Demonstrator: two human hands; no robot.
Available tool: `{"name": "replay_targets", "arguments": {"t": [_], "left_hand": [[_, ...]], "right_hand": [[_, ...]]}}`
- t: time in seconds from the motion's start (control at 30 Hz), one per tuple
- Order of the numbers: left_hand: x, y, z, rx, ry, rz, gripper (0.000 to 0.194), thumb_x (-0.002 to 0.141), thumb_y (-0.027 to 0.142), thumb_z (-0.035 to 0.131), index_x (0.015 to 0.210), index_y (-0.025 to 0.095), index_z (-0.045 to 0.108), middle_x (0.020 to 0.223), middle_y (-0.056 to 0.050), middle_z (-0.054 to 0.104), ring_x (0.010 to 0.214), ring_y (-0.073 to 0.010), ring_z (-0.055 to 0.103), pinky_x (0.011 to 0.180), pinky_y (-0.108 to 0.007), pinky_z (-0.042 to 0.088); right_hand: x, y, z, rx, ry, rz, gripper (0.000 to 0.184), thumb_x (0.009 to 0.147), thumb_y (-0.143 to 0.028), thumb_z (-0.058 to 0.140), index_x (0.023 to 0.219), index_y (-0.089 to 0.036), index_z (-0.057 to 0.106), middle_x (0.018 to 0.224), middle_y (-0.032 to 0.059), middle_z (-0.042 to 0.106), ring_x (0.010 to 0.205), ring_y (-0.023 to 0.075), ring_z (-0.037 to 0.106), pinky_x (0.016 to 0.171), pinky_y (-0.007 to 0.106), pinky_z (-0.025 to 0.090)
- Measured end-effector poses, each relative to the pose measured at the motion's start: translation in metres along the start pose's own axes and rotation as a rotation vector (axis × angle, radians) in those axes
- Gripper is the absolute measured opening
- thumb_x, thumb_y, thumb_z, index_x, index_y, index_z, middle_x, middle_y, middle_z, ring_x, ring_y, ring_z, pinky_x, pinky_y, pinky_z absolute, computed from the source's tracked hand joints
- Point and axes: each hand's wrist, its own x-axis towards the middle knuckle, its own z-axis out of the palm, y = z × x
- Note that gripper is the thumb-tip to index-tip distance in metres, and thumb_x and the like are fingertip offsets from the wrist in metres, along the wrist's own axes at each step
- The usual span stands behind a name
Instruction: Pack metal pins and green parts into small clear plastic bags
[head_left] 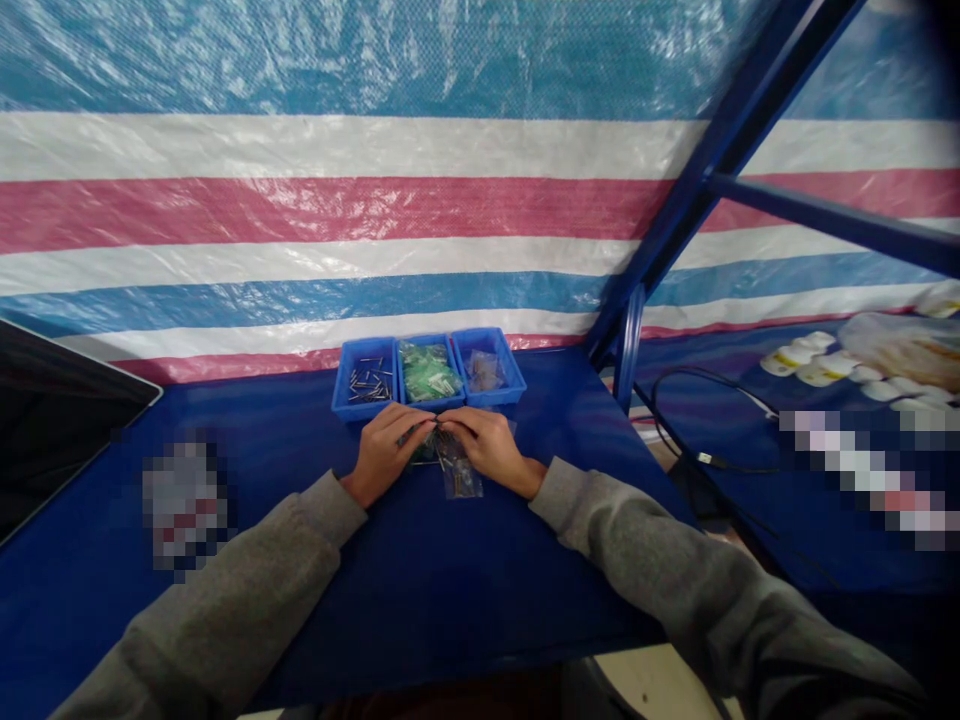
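My left hand (388, 450) and my right hand (489, 445) meet fingertip to fingertip just in front of three blue bins. Both are closed in a pinch around something small and dark that I cannot make out. Below my right hand lies a small clear plastic bag (463, 482) with brownish contents, partly covered by the fingers. Thin metal pieces (427, 462) and a bit of green show under the hands. The left bin (364, 410) holds loose metal screws or pins, the middle bin (431, 402) green packets, and the right bin (511, 392) small clear bags.
A dark screen (60, 430) stands at the left edge, near a blurred-out packet (186, 505) on the blue table (450, 590). A blue metal frame (675, 230) rises at right. Beyond it are black cables (720, 462) and white containers (825, 368). Striped sheeting (337, 210) hangs behind.
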Motion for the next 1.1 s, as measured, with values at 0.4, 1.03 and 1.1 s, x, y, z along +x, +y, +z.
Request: {"name": "replay_targets", "arguments": {"t": [0.4,1.03,1.1], "left_hand": [[-0.0006,-0.0027,0.0020,-0.041,0.005,-0.026,0.010,0.084,0.021,0.056,0.089,0.018,0.064,0.087,-0.004,0.067,0.081,-0.0148,0.058,0.078,-0.031,0.047],[-0.0027,-0.0023,0.0037,-0.041,-0.018,0.015,0.009,0.083,0.021,0.057,0.089,0.017,0.063,0.082,-0.004,0.067,0.073,-0.0133,0.058,0.070,-0.027,0.048],[-0.0027,-0.0028,0.0045,-0.050,-0.012,0.008,0.008,0.082,0.019,0.058,0.088,0.017,0.063,0.080,-0.003,0.067,0.072,-0.0130,0.058,0.069,-0.027,0.048]], "right_hand": [[-0.0013,0.0023,0.0005,0.065,0.030,0.075,0.017,0.087,-0.025,0.053,0.094,-0.019,0.067,0.092,0.0029,0.070,0.084,0.0138,0.065,0.080,0.024,0.050],[-0.0008,-0.0007,-0.0020,0.037,-0.013,0.119,0.018,0.090,-0.026,0.044,0.090,-0.018,0.060,0.080,0.0037,0.063,0.074,0.0133,0.059,0.071,0.025,0.048],[-0.0010,-0.0005,-0.0035,0.034,-0.020,0.116,0.018,0.090,-0.026,0.045,0.089,-0.018,0.060,0.080,0.0036,0.063,0.074,0.0130,0.059,0.071,0.025,0.047]]}}
